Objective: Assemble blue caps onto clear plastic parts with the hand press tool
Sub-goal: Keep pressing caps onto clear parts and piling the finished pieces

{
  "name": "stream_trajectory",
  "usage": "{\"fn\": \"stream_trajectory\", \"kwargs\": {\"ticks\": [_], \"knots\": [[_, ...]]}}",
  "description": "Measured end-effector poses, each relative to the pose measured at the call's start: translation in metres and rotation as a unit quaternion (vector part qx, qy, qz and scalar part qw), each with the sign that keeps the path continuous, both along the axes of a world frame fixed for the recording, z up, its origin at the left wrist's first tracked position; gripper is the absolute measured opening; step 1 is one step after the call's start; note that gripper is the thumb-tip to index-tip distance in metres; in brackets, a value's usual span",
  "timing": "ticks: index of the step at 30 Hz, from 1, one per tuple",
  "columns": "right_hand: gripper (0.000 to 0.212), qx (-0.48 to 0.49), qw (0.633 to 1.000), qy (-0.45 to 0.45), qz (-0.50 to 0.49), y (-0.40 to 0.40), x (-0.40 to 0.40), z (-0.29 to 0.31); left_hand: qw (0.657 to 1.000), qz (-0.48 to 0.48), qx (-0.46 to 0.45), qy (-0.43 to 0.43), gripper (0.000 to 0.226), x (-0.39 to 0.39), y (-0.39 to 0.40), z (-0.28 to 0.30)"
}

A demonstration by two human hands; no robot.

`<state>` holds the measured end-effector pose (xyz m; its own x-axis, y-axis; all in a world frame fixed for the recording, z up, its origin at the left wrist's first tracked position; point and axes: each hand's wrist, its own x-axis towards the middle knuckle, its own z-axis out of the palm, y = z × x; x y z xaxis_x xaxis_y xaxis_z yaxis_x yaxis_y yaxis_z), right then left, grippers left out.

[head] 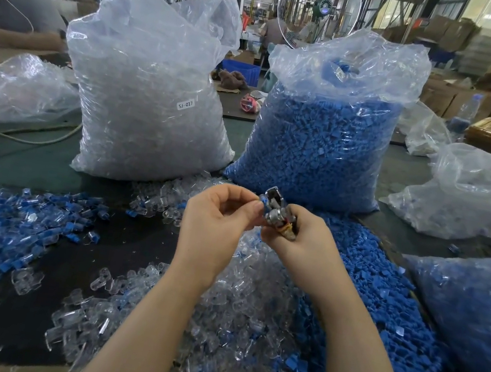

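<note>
My right hand (300,237) grips a small metal hand press tool (278,214) held up over the table. My left hand (216,216) pinches a blue cap (262,202) with a clear part against the tool's head. Below my hands lies a heap of loose clear plastic parts (234,320). A heap of loose blue caps (388,294) spreads to the right. Assembled blue-and-clear pieces (3,226) lie piled at the left.
Two tall plastic sacks stand behind my hands: clear parts (151,98) on the left, blue caps (320,140) on the right. Another bag of blue pieces (475,321) lies at the right edge. Crumpled bags (469,197) and a cable (18,135) lie around. A person's arm (9,36) is at far left.
</note>
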<state>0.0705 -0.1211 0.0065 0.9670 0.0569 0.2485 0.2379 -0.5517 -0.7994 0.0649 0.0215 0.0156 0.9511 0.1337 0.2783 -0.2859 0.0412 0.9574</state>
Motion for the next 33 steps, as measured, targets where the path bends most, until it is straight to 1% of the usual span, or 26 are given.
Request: {"fn": "stream_trajectory", "kwargs": {"ticks": [9,18,23,33], "knots": [[0.009,-0.022,1.000,-0.013,0.018,-0.0010,-0.0011,0.0025,0.999,-0.038,-0.007,-0.004,0.011,-0.0016,0.0036,0.0033],[0.001,-0.049,0.999,-0.020,0.006,0.0003,-0.0010,0.0008,0.999,-0.037,0.001,-0.007,0.011,-0.0013,0.0051,0.0023],[0.006,-0.058,0.998,-0.016,0.007,0.0011,-0.0017,0.0017,0.999,-0.034,0.010,-0.011,0.012,-0.0010,0.0044,0.0012],[0.007,-0.045,0.999,-0.009,0.020,-0.0016,-0.0010,-0.0006,0.999,-0.022,0.025,-0.025,0.012,-0.0008,0.0007,-0.0007]]}}
